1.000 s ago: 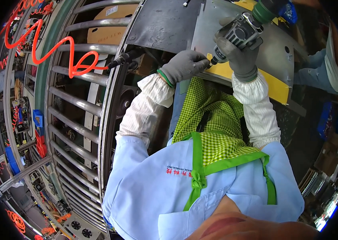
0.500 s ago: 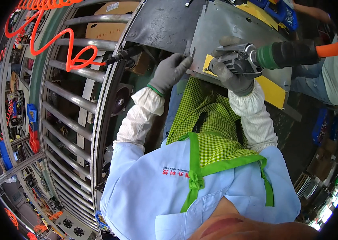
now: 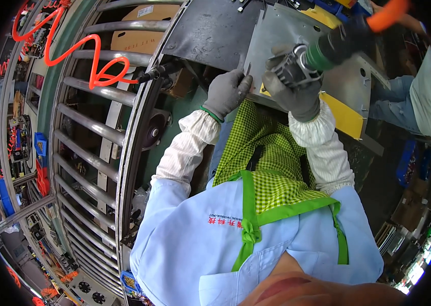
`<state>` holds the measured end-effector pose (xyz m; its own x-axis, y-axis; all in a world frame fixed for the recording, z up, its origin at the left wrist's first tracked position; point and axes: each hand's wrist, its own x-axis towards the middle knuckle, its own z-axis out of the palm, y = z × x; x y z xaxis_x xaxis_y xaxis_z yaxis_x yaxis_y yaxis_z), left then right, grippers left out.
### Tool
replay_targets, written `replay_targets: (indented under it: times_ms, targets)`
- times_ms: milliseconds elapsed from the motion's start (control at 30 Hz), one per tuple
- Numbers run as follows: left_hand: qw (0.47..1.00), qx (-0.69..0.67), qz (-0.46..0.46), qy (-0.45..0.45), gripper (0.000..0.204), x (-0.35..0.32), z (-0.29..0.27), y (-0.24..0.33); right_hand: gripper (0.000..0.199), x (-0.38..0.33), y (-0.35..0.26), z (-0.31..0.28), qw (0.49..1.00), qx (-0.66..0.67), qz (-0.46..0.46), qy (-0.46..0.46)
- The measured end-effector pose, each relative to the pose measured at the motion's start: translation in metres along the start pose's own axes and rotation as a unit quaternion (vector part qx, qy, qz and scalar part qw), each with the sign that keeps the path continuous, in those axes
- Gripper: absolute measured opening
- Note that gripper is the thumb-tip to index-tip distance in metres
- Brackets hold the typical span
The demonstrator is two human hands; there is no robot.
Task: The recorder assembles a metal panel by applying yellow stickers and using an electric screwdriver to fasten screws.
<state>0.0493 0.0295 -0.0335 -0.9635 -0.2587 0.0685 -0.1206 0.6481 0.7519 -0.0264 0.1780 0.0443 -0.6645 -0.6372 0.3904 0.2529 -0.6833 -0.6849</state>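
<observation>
My left hand (image 3: 228,92), in a grey glove, pinches the near edge of a grey sheet-metal panel (image 3: 276,35) lying on the bench. My right hand (image 3: 293,94), also gloved, is closed around the grey head of a power screwdriver (image 3: 322,51) with a green body and orange end. The tool lies nearly level over the panel, its orange end pointing up and right. A yellow strip (image 3: 343,115) runs along the panel's near edge to the right of my right hand.
A roller conveyor (image 3: 98,92) with metal bars curves along the left. A red coiled air hose (image 3: 72,46) hangs over it. A dark mat (image 3: 210,30) lies left of the panel. Another person in jeans (image 3: 409,97) stands at right.
The screwdriver has swung from pointing down at the panel edge to lying almost level, its rear end moving right and up. My left hand slid slightly right along the panel edge.
</observation>
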Motion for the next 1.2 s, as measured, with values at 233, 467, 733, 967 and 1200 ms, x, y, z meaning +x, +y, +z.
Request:
replay_targets:
  times_ms: [233, 467, 733, 967, 1200]
  targets:
    - [0.997, -0.072, -0.036, -0.021, 0.032, -0.003, 0.0, -0.002, 0.039, 0.009, -0.015, 0.003, 0.873, -0.466, -0.131, -0.057]
    - [0.995, -0.09, -0.044, -0.019, 0.032, -0.001, -0.001, -0.004, 0.043, 0.007, -0.021, -0.006, 0.711, -0.656, -0.199, -0.155]
    - [0.802, -0.56, -0.174, 0.117, 0.02, 0.01, -0.025, -0.041, 0.04, 0.026, -0.04, 0.014, 0.933, -0.333, -0.138, 0.008]
    - [0.94, -0.342, 0.021, -0.004, 0.029, 0.02, -0.017, -0.003, 0.046, 0.047, -0.059, -0.02, 0.972, -0.144, -0.177, -0.051]
    - [0.694, -0.705, -0.099, -0.11, 0.04, 0.006, -0.01, 0.036, 0.042, 0.054, -0.08, -0.004, 0.905, -0.31, -0.286, 0.053]
